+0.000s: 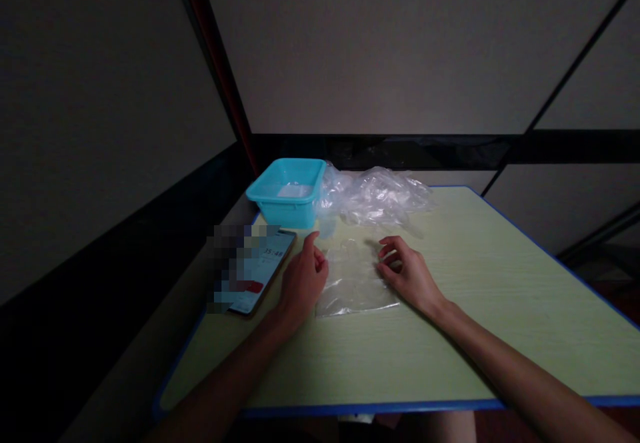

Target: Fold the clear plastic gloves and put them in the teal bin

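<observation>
A clear plastic bag lies flat on the pale green table between my hands. My left hand rests at the bag's left edge with its fingers curled and the thumb up; whether it pinches the plastic is hard to tell. My right hand sits at the bag's right edge, fingers bent with the tips touching the plastic.
A turquoise plastic tub stands at the table's far left corner. A heap of crumpled clear plastic bags lies beside it. A phone with a lit screen lies left of my left hand. Walls close in behind and to the left.
</observation>
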`<state>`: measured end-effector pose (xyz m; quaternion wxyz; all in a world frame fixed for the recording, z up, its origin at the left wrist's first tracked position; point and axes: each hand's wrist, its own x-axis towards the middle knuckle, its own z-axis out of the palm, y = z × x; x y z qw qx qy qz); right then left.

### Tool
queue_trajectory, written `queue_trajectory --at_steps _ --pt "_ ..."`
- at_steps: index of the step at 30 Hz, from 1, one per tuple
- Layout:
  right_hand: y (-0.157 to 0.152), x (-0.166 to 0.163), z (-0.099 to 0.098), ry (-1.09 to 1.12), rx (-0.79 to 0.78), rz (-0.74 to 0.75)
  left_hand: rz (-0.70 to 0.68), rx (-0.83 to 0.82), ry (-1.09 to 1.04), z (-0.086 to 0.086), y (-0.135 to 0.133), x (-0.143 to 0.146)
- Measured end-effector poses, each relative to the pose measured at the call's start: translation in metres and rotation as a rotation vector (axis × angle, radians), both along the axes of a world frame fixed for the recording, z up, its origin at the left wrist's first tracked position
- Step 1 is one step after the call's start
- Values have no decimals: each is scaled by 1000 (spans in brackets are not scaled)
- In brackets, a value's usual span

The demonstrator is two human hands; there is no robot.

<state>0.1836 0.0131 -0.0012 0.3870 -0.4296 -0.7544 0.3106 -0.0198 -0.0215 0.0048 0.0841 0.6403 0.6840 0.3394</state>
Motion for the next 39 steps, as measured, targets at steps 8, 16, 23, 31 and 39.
queue_trajectory --at_steps 8,16,23,31,39 --pt "1 2 3 -92 150 -14 -26 15 151 2 -1 2" --pt "-53 20 29 -613 382 333 -392 26 382 17 -63 6" --pt "-73 29 10 -828 392 455 -475 -67 479 -6 -92 11" --pt "-73 34 8 -823 446 405 -504 -138 522 -2 -90 8" --pt "-71 51 7 -821 443 374 -519 -132 470 2 -92 7"
